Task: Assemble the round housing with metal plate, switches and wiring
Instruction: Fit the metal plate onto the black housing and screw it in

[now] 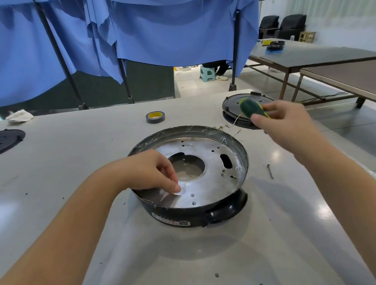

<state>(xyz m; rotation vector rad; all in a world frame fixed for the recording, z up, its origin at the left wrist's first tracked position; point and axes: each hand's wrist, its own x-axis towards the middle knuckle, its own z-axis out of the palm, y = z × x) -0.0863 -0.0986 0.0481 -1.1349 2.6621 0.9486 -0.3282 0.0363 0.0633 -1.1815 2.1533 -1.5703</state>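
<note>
Here the round housing (196,211) stands in the middle of the bench (149,274), with the metal plate (212,181) lying inside it. The left hand (149,170) pinches something small, maybe a screw, at a hole near the plate's front edge. The right hand (280,121) grips a green screwdriver (252,110) above the back right. I think it is best to keep the small part upright in its hole before bringing the tool.
</note>
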